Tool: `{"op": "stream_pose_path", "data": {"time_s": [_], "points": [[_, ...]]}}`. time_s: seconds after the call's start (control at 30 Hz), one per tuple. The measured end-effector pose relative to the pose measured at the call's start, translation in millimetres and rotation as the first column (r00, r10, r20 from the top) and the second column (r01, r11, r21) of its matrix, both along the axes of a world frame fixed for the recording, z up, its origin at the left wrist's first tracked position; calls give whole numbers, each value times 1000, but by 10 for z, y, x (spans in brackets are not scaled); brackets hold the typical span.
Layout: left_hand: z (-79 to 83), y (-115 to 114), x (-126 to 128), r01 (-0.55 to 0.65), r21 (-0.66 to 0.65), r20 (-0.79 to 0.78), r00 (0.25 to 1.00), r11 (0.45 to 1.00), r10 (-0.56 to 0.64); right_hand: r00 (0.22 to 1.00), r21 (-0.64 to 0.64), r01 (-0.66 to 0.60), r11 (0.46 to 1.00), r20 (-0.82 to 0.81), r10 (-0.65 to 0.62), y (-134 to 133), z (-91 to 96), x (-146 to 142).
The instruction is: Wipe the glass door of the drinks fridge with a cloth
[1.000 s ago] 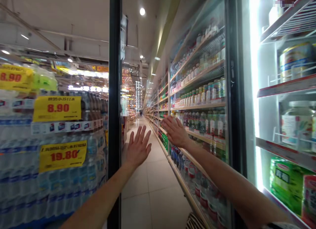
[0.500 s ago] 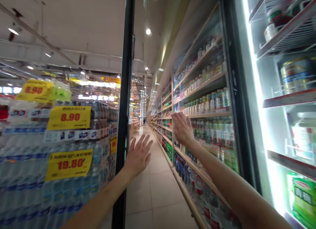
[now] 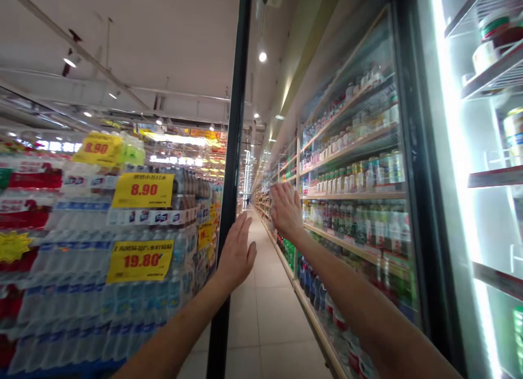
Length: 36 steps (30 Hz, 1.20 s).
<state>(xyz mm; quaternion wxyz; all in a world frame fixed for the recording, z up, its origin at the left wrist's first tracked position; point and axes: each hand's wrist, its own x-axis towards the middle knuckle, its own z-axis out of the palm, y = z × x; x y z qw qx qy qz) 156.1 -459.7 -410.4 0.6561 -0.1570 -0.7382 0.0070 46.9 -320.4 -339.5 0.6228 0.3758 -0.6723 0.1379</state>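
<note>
A tall glass door [image 3: 347, 85] of a drinks cooler stands swung out in front of me, with a black frame [image 3: 234, 128] along its left edge. My left hand [image 3: 237, 254] is open beside that frame, fingers stretched and thumb apart; I cannot tell whether it touches the frame or the glass. My right hand [image 3: 286, 213] is raised against the pane, palm forward and fingers extended, holding nothing. Shelves of bottles and cans show in the glass behind both hands.
Stacked packs of bottled water [image 3: 65, 297] stand at left, with yellow price signs [image 3: 139, 261] on them. At right is the lit cooler interior with wire shelves [image 3: 496, 177] and bottles. A tiled aisle floor [image 3: 245, 324] runs away ahead.
The view has turned left, so the door frame and stacks appear further right. My left hand's fingers have drawn together by the frame. My right hand stays raised at the glass.
</note>
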Motion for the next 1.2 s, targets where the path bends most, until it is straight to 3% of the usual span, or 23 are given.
{"op": "stream_pose_path", "data": {"time_s": [0.03, 0.1, 0.13, 0.17, 0.23, 0.3, 0.37, 0.43, 0.5, 0.57, 0.6, 0.63, 0.67, 0.7, 0.77, 0.8, 0.83, 0.87, 0.93, 1.0, 1.03, 1.1, 1.2], "points": [[25, 11, 24, 12, 7, -7, 1000, 1000, -12, 998, 130, -30, 991, -52, 37, -78, -24, 45], [79, 30, 46, 30, 10, -18, 999, 999, -30, 975, 437, -62, 897, -165, 148, -189, -75, 103], [106, 35, 43, 35, 5, -23, 999, 999, -35, 964, 518, -60, 854, -193, 185, -206, -72, 106], [135, 37, 30, 36, 0, -28, 999, 999, -36, 961, 530, -55, 846, -202, 189, -190, -38, 89], [198, 40, -19, 30, -4, -45, 999, 1000, -30, 978, 388, -43, 921, -171, 118, -65, 105, 2], [266, 55, -93, 13, -9, -64, 998, 1000, -14, 995, 127, -9, 992, -99, 21, 140, 259, -123], [334, 94, -186, -15, -22, -66, 998, 1000, 13, 998, -126, 44, 991, -31, -49, 349, 303, -238], [387, 159, -292, -63, -41, -50, 997, 997, 61, 995, -246, 87, 965, -16, -94, 523, 202, -316], [415, 238, -404, -127, -51, -33, 992, 991, 125, 990, -59, 87, 994, -105, -93, 690, 34, -375], [413, 310, -506, -193, -50, -25, 981, 980, 192, 980, 235, 98, 967, -189, -53, 911, -73, -460], [404, 337, -547, -220, -47, -23, 975, 974, 219, 981, 276, 113, 955, -185, -63, 1053, -79, -522], [391, 356, -581, -243, -43, -20, 970, 969, 242, 984, 207, 133, 969, -144, -104, 1210, -55, -596], [377, 367, -607, -260, -38, -17, 966, 965, 259, 984, 36, 165, 986, -65, -163, 1370, -9, -678], [364, 371, -626, -269, -32, -12, 963, 963, 269, 979, -175, 206, 963, 37, -203, 1517, 43, -758], [345, 365, -650, -273, -24, -5, 962, 962, 273, 961, -479, 268, 836, 192, -198, 1716, 118, -875], [340, 358, -658, -274, -18, -4, 962, 962, 274, 958, -542, 277, 794, 221, -183, 1750, 124, -896], [338, 351, -665, -275, -12, -9, 961, 961, 275, 961, -542, 267, 797, 212, -178, 1741, 107, -891], [337, 344, -672, -277, -10, -16, 961, 961, 277, 969, -476, 240, 846, 174, -177, 1701, 73, -865], [338, 333, -681, -281, -9, -28, 959, 960, 281, 985, -190, 168, 967, 59, -160, 1605, -9, -793], [340, 329, -684, -276, -11, -30, 961, 961, 276, 992, 16, 130, 991, 5, -130, 1609, -60, -767], [341, 330, -682, -271, -13, -30, 962, 962, 271, 991, 19, 131, 991, 12, -131, 1670, -70, -787], [342, 337, -677, -266, -12, -28, 964, 964, 265, 982, -220, 181, 959, 93, -164, 1866, -87, -878], [331, 359, -676, -276, -7, -27, 961, 961, 275, 955, -621, 276, 733, 262, -138, 2050, -224, -997]]}}
